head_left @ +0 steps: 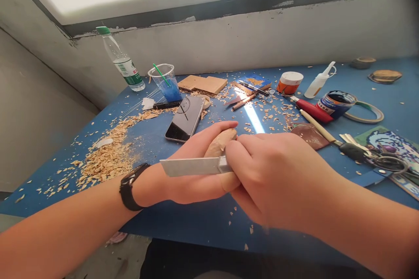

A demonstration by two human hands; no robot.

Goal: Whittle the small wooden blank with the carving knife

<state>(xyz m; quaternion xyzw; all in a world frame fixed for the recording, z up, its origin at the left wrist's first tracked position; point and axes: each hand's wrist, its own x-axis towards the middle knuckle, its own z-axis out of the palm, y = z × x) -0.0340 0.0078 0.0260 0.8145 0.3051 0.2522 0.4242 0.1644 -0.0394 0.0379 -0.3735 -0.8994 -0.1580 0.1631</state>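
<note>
Forearms (55, 231) enter at eight and four o'clock. Right hand (262, 174): fingers curled tightly around a silver-bladed utility knife (193, 167), pointing toward nine o'clock. Left hand (193, 185): wrapped around a pale, elongated wooden piece (221, 141) beyond the knife. From this piece, a black rectangular smartphone (183, 121) obstructs the blue counter (196, 222) at ten o'clock; tan wood shavings (106, 159) lie at nine, a white nozzle bottle (316, 86) at two, a black key fob (353, 151) at three.

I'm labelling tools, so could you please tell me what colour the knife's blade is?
The blade is silver-grey, as the head view shows.
</note>
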